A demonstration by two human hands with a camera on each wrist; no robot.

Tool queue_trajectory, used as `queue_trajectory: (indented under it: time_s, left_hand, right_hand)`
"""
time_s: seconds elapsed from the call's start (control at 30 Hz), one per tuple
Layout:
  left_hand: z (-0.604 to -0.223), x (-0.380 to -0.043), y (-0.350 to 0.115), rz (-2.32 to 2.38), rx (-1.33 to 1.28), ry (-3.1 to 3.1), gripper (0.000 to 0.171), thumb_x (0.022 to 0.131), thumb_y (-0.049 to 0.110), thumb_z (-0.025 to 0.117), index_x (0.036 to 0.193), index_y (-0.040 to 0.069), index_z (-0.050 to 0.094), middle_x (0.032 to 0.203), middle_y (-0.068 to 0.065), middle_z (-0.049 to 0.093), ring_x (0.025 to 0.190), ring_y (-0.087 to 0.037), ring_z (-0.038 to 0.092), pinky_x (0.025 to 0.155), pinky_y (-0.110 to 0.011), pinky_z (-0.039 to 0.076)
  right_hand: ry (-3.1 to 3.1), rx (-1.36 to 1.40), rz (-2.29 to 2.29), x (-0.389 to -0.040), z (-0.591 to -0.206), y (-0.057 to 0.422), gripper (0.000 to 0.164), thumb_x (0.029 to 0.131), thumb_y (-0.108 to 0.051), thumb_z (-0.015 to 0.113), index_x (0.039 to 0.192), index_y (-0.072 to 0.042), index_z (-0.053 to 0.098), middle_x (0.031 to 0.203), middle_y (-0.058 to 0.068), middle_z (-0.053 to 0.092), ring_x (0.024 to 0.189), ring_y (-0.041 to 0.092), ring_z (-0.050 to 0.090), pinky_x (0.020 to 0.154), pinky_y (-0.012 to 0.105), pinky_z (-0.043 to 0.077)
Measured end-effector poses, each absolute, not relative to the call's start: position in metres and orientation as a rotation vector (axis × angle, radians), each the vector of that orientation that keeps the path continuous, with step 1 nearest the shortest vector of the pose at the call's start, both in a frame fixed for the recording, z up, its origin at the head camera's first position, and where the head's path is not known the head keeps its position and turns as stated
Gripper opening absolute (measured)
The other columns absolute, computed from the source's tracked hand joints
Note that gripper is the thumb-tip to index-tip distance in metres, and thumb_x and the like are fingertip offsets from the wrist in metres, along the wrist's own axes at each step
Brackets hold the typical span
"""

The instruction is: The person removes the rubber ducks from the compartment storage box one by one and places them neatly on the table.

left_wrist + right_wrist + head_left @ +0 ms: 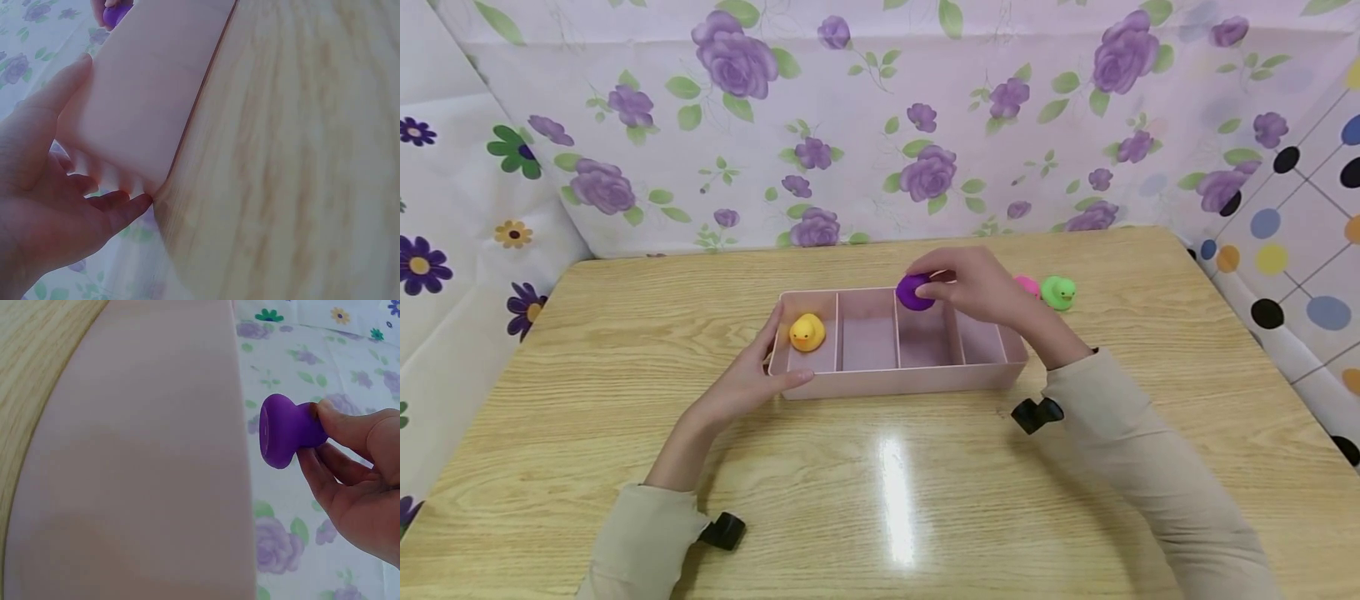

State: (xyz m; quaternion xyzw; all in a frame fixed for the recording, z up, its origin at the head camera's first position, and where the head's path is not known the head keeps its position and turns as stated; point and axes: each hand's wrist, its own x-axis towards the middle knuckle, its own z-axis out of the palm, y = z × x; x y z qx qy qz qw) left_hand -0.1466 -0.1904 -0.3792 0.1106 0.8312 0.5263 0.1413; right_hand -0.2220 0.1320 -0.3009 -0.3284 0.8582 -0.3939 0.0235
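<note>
Box (902, 384) clamped in left grip (752, 372), purple toy (912, 293) pinched in right grip (976, 285) near far rim (865, 290).

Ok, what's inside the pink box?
One yellow duck shows inside the pink box, in its leftmost compartment. The right hand and the purple toy it pinches hide far parts of the two rightmost compartments.

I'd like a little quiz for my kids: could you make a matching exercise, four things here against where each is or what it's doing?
1. Yellow duck
2. Purple toy
3. Green duck
4. Left hand

A. On the table, to the right of the box
B. Gripping the box's left end
C. In the leftmost compartment
D. Held by the right hand

Pairs: 1-C, 2-D, 3-A, 4-B
</note>
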Motion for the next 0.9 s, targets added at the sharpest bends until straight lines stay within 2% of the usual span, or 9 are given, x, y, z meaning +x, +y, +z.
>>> queue_trajectory:
  time_s: [0.53, 0.9]
  left_hand:
    - [-0.379, -0.146, -0.191, 1.534, 0.318, 2.385, 0.102, 0.088, 0.029, 0.072, 0.154, 0.035, -0.006, 0.160, -0.009, -0.003, 0.145, -0.033, 0.004, 0.109, -0.060, 0.018]
    - [-0.379, -0.146, -0.191, 1.542, 0.314, 2.379, 0.102, 0.089, 0.028, 0.072, 0.154, 0.035, -0.006, 0.160, -0.008, -0.004, 0.145, -0.033, 0.004, 0.110, -0.059, 0.018]
  right_hand:
    - [2.683, -0.869, -1.226, -0.225, -0.298, 0.160, 0.025, 0.087, 0.005, 0.067, 0.112, 0.006, 0.069, 0.111, 0.018, 0.067, 0.104, 0.030, 0.063, 0.089, 0.038, 0.052]
    - [2.735, -0.731, -1.208, -0.228, -0.300, 0.180, 0.026, 0.086, 0.004, 0.067, 0.112, 0.004, 0.070, 0.110, 0.018, 0.067, 0.098, 0.032, 0.065, 0.086, 0.040, 0.053]
